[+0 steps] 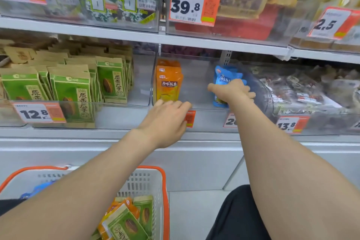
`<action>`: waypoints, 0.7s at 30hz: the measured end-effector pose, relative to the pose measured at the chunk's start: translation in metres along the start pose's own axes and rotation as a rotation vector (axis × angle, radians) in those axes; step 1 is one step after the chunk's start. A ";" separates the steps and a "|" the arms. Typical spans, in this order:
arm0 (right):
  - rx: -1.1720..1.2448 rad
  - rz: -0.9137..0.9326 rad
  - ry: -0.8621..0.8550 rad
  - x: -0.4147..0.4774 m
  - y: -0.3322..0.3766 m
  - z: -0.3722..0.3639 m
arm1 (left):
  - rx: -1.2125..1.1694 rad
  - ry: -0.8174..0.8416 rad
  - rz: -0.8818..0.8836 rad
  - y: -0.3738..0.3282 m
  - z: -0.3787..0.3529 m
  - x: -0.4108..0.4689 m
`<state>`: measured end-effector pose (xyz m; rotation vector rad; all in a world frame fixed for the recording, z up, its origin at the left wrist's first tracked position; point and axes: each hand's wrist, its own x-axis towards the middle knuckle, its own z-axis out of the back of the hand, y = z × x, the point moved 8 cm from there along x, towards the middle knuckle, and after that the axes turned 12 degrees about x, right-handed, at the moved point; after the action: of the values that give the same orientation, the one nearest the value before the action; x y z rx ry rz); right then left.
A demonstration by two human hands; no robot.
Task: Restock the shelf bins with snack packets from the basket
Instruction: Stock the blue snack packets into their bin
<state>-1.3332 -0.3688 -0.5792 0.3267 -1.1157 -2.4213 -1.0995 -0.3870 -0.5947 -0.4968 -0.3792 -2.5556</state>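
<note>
In the bin, right hand point(232, 91) seemingly grips blue packets point(224, 76).

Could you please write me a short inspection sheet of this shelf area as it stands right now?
Surface: clear middle bin, mostly bare between its two stacks.
Job's things: orange packets upright at the bin's left; blue packets at its right; basket below holds green and orange packets, something blue at its left.
Clutter: nothing seen.
Grips: left hand on the bin's front edge, holding nothing visible; right hand inside the bin on the blue packets, grip state unclear.
Cables: nothing seen.
Surroundings: green packets in the left bin; price tags on bins; upper shelf stocked.
</note>
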 end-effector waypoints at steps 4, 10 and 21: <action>-0.022 -0.002 0.046 0.013 -0.015 -0.006 | 0.075 -0.050 0.064 -0.002 -0.001 0.005; 0.110 -0.046 -0.004 0.024 -0.016 0.003 | 0.115 -0.093 0.095 -0.004 -0.005 0.004; -0.086 -0.068 0.043 0.017 -0.018 -0.005 | 0.133 -0.109 0.084 -0.004 -0.006 0.003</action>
<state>-1.3514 -0.3703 -0.5970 0.3931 -0.9942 -2.5008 -1.1058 -0.3865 -0.5992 -0.5909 -0.5518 -2.4098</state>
